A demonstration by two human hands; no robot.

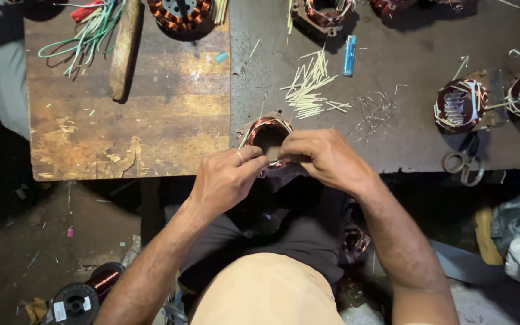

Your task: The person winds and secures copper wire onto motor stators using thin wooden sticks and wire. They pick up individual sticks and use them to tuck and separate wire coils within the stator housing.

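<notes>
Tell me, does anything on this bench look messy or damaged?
Yes. Pale sticks lie scattered on the metal bench, with wire clippings beside them. The wooden board is worn and chipped along its front edge.

1. We see a dim scene, with light falling from above onto the workbench (392, 72).
2. We note a warm sheen on the wooden board (127, 108), brightest near its front edge.
3. We find the floor (7, 241) and the space under the bench nearly black, with detail lost.
4. We see short dark shadows beside the wound stators (458, 105).
5. We find both forearms softly blurred at the bottom edge.
</notes>
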